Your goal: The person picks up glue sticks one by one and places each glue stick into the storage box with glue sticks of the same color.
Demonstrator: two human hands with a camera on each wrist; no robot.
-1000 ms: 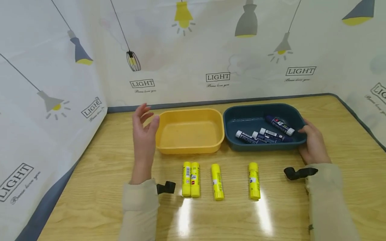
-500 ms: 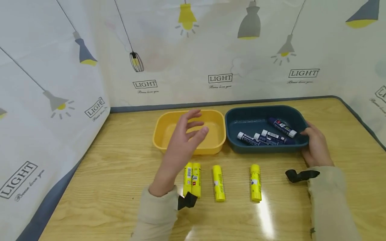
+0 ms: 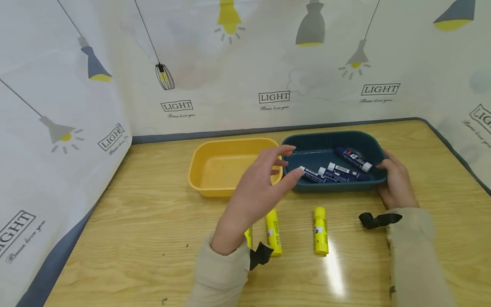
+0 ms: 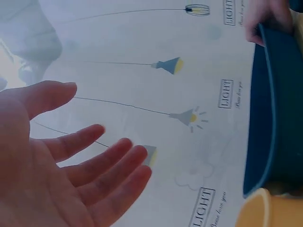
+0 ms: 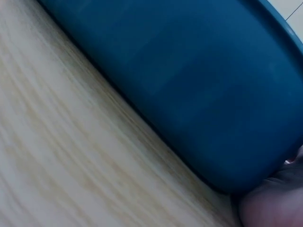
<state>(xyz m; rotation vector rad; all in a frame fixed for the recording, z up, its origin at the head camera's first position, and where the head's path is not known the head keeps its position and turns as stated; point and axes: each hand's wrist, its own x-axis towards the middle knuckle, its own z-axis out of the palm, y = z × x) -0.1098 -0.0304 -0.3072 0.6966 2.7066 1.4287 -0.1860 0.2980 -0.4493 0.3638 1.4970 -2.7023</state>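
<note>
My left hand [image 3: 261, 187] hovers over the seam between the yellow tray [image 3: 222, 166] and the dark blue tray [image 3: 312, 148]. Its fingers are spread and loosely bent, and the palm holds nothing in the left wrist view. At the far right end of the blue tray, my right hand [image 3: 400, 181] grips the wall with the thumb over the rim. Several navy glue sticks [image 3: 354, 160] with white ends lie inside the blue tray. Its blue side wall [image 5: 189, 94] fills much of the right wrist view, where only part of the hand [image 5: 274, 205] shows.
On the wooden table [image 3: 153, 238], in front of the trays, lie yellow glue sticks: one at the right [image 3: 321, 230], one nearer the middle [image 3: 274, 234]. My left forearm hides most of another glue stick [image 3: 249, 237]. A lamp-printed sheet [image 3: 230, 85] stands behind.
My left hand has swung right, from the yellow tray's left end across it to the blue tray's near left edge. My right hand stays on the blue tray.
</note>
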